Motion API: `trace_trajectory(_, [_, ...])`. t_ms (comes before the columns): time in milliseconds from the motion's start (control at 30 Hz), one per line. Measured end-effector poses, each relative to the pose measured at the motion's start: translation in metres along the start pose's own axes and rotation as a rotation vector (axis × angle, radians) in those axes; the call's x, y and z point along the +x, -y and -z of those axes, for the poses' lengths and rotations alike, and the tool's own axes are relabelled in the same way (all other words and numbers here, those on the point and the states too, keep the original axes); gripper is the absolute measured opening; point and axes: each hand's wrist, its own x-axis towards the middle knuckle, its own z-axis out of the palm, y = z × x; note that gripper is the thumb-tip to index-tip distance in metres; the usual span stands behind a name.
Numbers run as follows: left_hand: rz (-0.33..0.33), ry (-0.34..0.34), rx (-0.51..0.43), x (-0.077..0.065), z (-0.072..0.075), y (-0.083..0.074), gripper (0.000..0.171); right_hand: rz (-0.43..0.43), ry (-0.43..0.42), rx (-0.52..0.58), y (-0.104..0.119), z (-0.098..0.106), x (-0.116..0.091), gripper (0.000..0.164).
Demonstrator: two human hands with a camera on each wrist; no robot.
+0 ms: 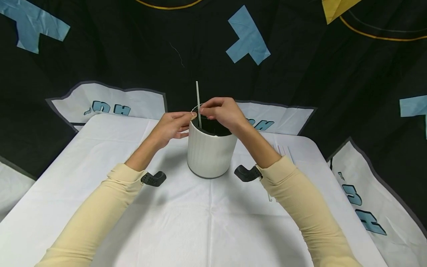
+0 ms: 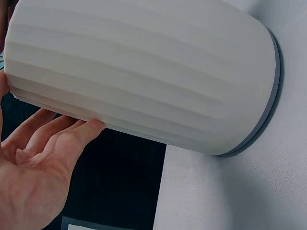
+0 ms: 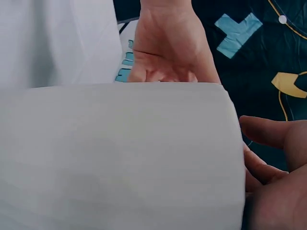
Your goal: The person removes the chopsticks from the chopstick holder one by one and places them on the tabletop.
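A white ribbed pot with a dark inside stands upright on the white-covered table. One thin white stick rises from inside it, near the left of the opening. My left hand grips the pot's left rim, its thumb and index finger at the edge; in the left wrist view its other fingers lie along the outer wall. My right hand reaches over the opening and pinches the stick between thumb and fingertips. Behind the stick a thin white loop curves close to both hands. The right fingertips are hidden behind the pot in the right wrist view.
Several thin sticks lie on the table, partly hidden by my right forearm. A black cloth with blue and white patches hangs behind the table. Each cuff carries a small black device.
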Motion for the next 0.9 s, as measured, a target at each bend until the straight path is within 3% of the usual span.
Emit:
trace_trajectory(367, [0.004,0.009,0.016,0.0,0.0,0.0,0.052,0.03,-0.064,-0.019,-0.002,-0.007,-0.001,0.012])
trace_trajectory(633, [0.006,-0.014,0.011,0.001,-0.002,0.0,0.051,0.003,-0.083,0.158,0.004,0.011,-0.007,0.013])
trace_trajectory(900, [0.004,-0.009,0.019,0.001,-0.002,0.001,0.052,0.066,-0.182,0.303,0.013,0.038,-0.017,0.011])
